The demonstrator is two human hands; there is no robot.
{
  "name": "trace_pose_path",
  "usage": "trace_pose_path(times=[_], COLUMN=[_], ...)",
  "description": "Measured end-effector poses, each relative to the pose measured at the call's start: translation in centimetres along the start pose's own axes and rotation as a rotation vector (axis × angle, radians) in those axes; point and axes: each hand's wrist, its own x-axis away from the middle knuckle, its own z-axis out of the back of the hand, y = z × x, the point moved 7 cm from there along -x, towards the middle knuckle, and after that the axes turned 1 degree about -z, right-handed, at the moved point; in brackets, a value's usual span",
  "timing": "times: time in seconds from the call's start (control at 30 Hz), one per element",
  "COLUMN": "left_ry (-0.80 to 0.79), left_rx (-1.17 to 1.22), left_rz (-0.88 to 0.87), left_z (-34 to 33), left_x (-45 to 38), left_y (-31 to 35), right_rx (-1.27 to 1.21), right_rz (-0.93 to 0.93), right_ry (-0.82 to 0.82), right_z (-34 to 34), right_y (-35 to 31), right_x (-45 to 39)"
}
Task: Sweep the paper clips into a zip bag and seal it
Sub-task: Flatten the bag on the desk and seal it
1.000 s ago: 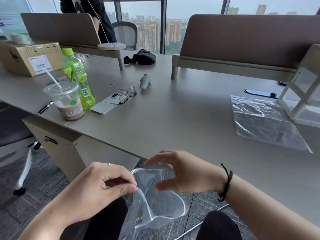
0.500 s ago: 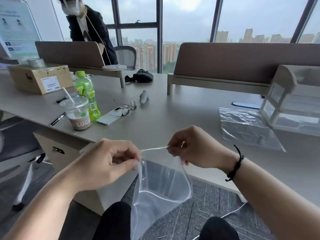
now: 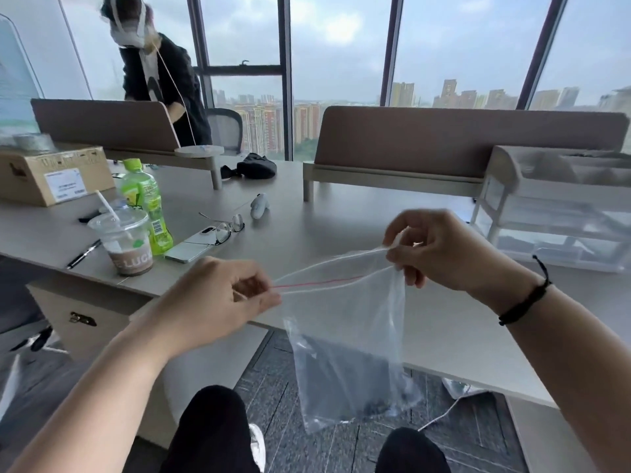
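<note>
Sealing step: left hand and right hand fingers pinch opposite ends of zip bag strip, bag hanging off near tabletop edge; next, press along track.

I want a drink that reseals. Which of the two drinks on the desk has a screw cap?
The green bottle, capped in green; the plastic cup beside it has a straw through its lid.
</note>
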Motion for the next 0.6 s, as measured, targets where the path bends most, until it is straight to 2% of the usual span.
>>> trace_pose_path(times=[0.07,0.13,0.27,0.5,0.6], left_ry=[0.08,0.084,0.111,0.069,0.068], left_rx=[0.089,0.216,0.41,0.436,0.49], left_rz=[-0.007,-0.023,-0.041,-0.094,-0.088], left_z=[0.8,1.0,0.5,-2.3,-4.1], left_x=[-1.2,-2.4,-5.1,-11.2,-14.6], left_y=[-0.5,-0.9,-0.8,-0.6,-1.1], right_rx=[-0.088,-0.151,-0.086,-0.07,-0.121], right_rz=[-0.004,-0.002,0.07,0.049,-0.002], right_ry=[-0.039,-0.077,-0.117,-0.146,-0.078], right_z=[0.6,1.3,2.3,4.0,5.3], right_y=[0.2,0.6,1.1,4.8,7.1], right_x=[0.0,0.2,0.4,-1.5,-3.9])
